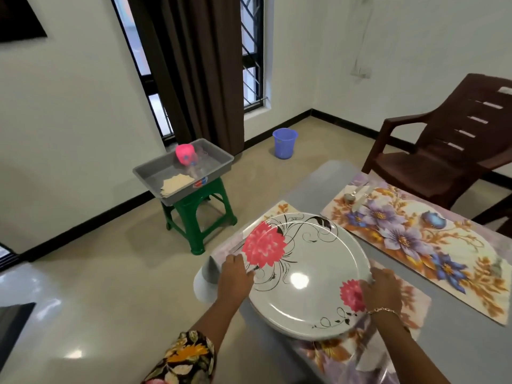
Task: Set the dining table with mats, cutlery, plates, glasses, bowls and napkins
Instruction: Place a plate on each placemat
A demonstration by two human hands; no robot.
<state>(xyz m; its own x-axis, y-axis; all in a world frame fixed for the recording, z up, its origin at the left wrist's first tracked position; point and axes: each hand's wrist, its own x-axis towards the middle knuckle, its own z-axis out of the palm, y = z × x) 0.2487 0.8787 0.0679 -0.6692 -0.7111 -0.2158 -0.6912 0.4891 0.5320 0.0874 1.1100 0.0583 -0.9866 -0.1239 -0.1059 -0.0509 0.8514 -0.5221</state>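
White plate (302, 273), pink floral print

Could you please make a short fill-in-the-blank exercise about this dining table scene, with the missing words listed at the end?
1. Both hands, left hand and right hand, hold a white plate printed with ____ flowers.
2. The grey tray rests on a ____ stool.
3. Under the window stands a blue ____.
4. Beside the table is a brown ____.

Missing words: pink; green; bucket; chair
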